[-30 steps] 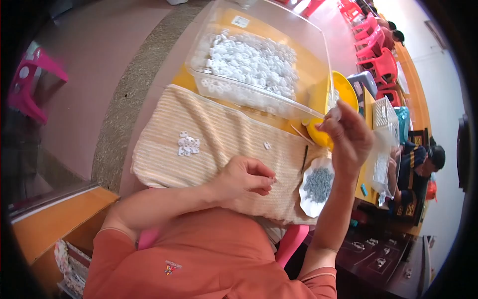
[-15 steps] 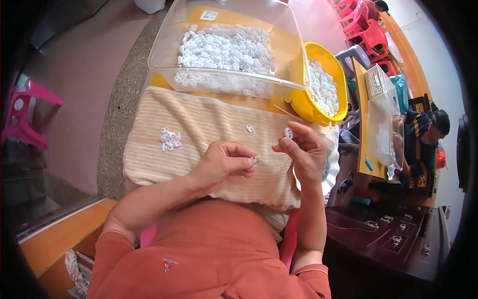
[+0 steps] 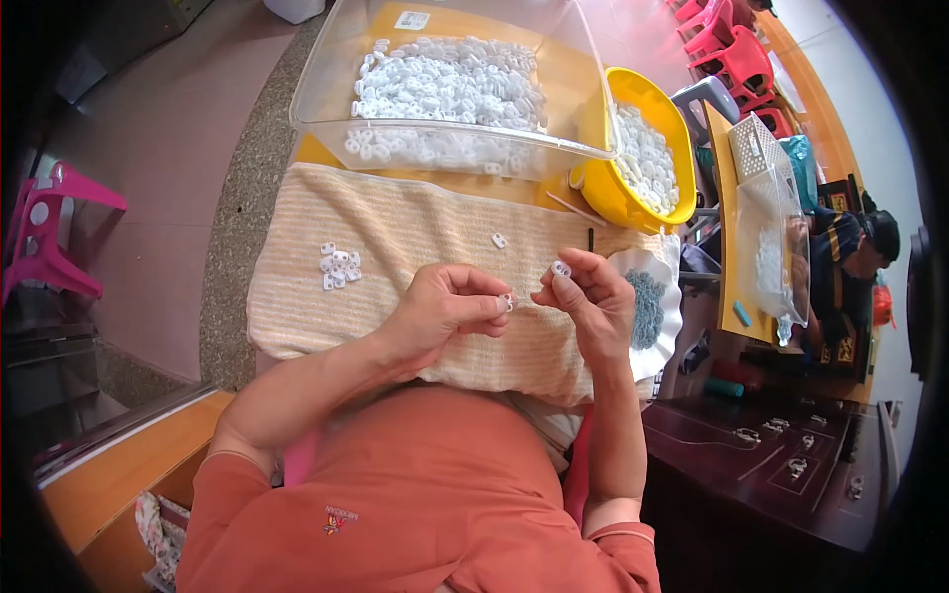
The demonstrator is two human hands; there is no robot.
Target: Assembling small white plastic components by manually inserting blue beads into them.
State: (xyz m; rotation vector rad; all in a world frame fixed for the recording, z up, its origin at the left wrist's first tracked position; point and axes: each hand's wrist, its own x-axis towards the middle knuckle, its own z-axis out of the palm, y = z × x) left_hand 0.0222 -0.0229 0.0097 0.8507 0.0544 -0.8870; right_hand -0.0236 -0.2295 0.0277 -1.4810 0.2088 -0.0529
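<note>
Between thumb and forefinger, my left hand (image 3: 450, 308) pinches a small white plastic piece (image 3: 507, 302). To its right and slightly higher, my right hand (image 3: 596, 301) grips a white oval piece with two holes (image 3: 560, 269) between thumb and fingers. Both hands hover over a beige striped towel (image 3: 415, 217), a short gap apart. One loose white piece (image 3: 499, 240) lies on the towel beyond them. A small cluster of square white pieces (image 3: 340, 267) rests further left on the cloth.
A clear plastic bin (image 3: 455, 133) full of white pieces stands at the back. Beside it a yellow basin (image 3: 689, 148) holds more. A white dish (image 3: 670, 296) with grey-blue small parts sits at the right. Another person (image 3: 840, 247) works at a table on the far right.
My right hand has moved slightly left and down, bringing its oval piece nearer my left hand and turning the holes more into sight. The dish of grey-blue parts shows more fully.
</note>
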